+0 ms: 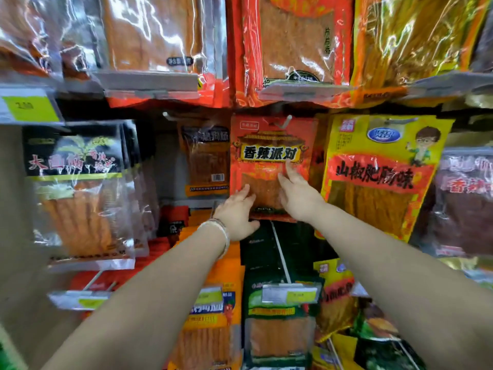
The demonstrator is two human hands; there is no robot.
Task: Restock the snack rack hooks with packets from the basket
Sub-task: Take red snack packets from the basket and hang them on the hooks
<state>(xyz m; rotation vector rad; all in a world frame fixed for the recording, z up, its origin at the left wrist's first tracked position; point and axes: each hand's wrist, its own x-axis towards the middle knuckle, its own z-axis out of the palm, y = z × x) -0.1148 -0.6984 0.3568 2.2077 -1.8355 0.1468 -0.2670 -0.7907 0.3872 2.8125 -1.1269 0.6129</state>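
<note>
Red spicy-strip packet [269, 166] hanging on rack hook [284, 122], middle row, between orange and yellow packs. Left hand [237, 212] and right hand [296, 193] pressing flat on its lower front, grip wide, clasping nothing. Packet likely handling light, floppy, with slick film; stiff header by hole probably offering best hold.

Plain beige wall [12, 209] at left
</note>
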